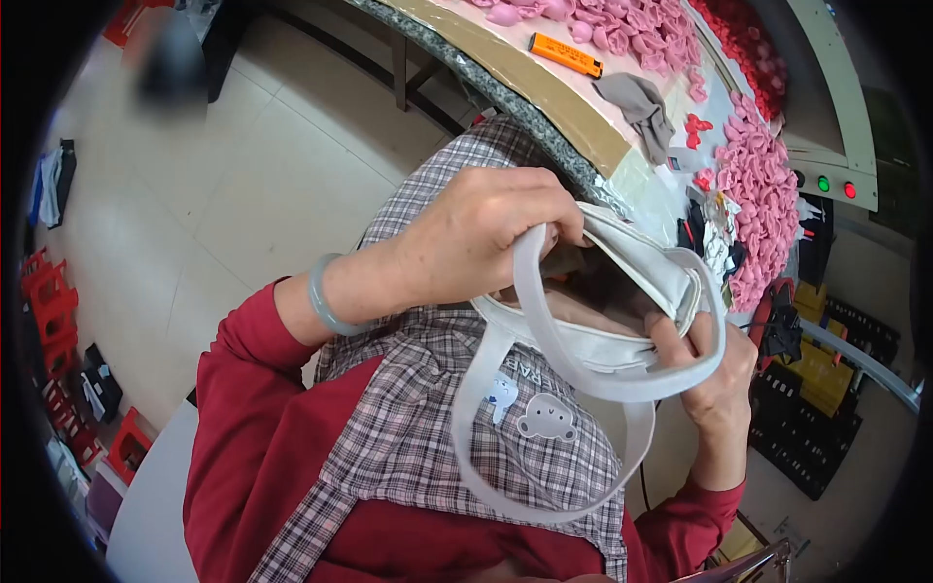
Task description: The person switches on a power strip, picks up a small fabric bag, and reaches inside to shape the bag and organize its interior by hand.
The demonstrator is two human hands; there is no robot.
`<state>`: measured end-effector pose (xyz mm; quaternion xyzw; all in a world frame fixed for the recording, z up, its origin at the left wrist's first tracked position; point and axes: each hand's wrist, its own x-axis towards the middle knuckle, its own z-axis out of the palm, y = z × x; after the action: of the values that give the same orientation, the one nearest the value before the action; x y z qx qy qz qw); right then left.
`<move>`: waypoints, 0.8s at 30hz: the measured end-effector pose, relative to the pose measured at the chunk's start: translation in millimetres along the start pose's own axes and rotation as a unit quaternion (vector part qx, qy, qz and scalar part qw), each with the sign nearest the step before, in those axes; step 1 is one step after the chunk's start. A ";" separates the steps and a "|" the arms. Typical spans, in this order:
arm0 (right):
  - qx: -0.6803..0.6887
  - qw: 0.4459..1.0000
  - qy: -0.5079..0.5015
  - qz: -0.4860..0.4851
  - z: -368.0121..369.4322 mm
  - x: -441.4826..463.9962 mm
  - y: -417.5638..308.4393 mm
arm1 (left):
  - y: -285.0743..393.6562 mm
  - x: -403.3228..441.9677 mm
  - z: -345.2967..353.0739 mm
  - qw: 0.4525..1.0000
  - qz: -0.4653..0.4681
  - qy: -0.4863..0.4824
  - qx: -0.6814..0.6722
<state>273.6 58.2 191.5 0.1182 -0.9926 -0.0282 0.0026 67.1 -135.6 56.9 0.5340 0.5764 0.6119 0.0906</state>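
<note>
Left hand (491, 228) is curling closed over the rim and one strap of a white bag (593, 347), fingers bent into the mouth; right hand (717, 374) is pinching the opposite end of the rim, thumb and fingers closed on it. Bag is sitting between both hands above the lap, mouth gaping, interior dark, contents unclear. Second strap (471, 418) is hanging down over a plaid apron (418, 466) with a gray bear-face patch (547, 418). Beyond the bag, a stone-edged table (569, 160) is holding pink petal-like pieces (758, 185), a gray cloth (634, 105), small red pieces (696, 129) and an orange bar-shaped object (566, 55). Red stools (53, 301) are standing far left on the floor.
</note>
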 end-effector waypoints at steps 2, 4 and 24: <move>-0.015 1.000 0.010 0.012 4.7 -0.7 -3.0 | 6.0 -1.2 0.5 1.000 -0.023 -0.013 0.010; -0.004 1.000 0.014 -0.002 17.4 -10.5 5.1 | 6.7 -1.7 1.7 0.999 -0.033 -0.021 0.017; 0.030 0.994 -0.037 0.094 53.5 -58.2 20.8 | 21.9 38.1 27.7 0.982 -0.031 -0.156 0.099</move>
<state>324.7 95.1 139.3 0.0234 -0.9991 -0.0019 -0.0350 83.4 -98.1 89.0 0.6114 0.6292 0.4575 0.1451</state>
